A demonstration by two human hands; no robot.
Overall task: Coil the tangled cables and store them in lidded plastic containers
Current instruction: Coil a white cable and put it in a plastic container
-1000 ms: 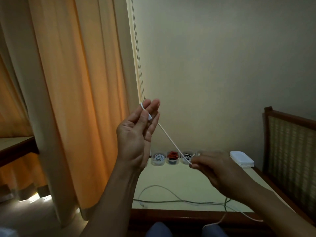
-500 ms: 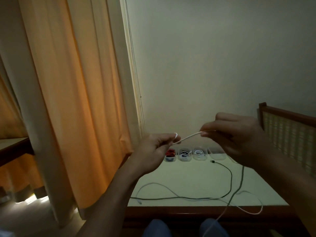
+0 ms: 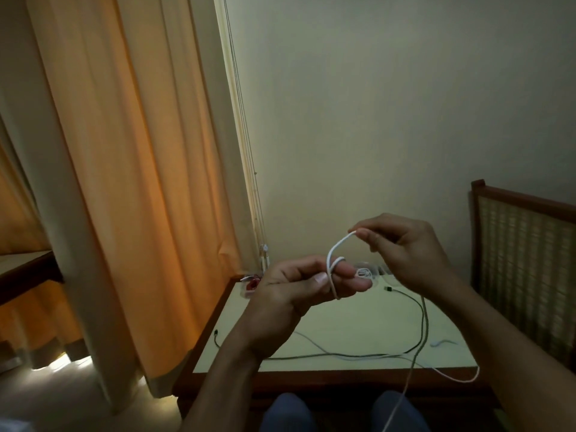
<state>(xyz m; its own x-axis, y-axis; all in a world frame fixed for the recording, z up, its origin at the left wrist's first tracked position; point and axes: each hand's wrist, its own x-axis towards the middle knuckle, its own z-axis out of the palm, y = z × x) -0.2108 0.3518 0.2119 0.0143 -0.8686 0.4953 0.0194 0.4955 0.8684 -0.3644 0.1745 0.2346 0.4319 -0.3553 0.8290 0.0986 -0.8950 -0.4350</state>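
Above the table [image 3: 343,322], with clear containers [image 3: 364,272] at its far edge, the left hand [image 3: 299,291] sits lower and the right hand [image 3: 408,254] is up and to its right. The white cable [image 3: 334,248] arcs between them: the left thumb clamps a turn looped round fingers that point rightward, while the right fingertips pinch the strand at the arc's top, slack hanging past the near edge. The next wrap likely has the right hand circle leftward over those fingers.

Bare left hand [image 3: 290,294] and right hand [image 3: 411,251], blue trousers [image 3: 285,414] at the knees.
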